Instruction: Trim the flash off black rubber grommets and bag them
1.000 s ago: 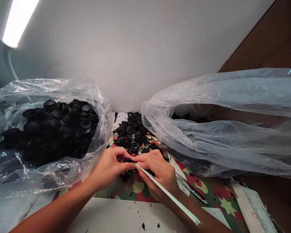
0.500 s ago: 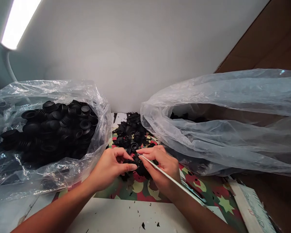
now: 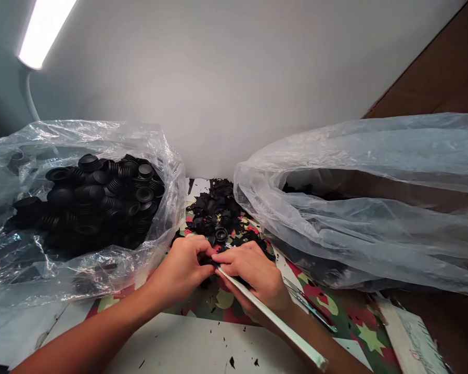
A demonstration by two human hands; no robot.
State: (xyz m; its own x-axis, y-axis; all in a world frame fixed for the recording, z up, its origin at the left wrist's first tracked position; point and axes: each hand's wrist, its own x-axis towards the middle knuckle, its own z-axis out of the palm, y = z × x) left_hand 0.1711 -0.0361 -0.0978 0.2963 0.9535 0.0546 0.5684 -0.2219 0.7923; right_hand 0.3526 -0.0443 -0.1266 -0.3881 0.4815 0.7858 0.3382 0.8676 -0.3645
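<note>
My left hand is closed, thumb and fingers pinching a small black rubber piece that is mostly hidden. Closed around a long, thin white stick-like tool is my right hand; the tool slants down toward me, and its tip reaches the black piece at the left fingertips. Both hands' fingertips meet there. Just beyond them a ringed black rubber plug lies at the near end of a heap of black rubber scraps.
A clear plastic bag full of ribbed black rubber plugs lies at left. Another clear bag, with black pieces inside, lies at right. Metal tweezers-like tools rest on the patterned sheet. A lamp shines upper left.
My right hand has moved left against my left fingertips, bringing the white tool's tip to the black piece. The whole view has shifted slightly.
</note>
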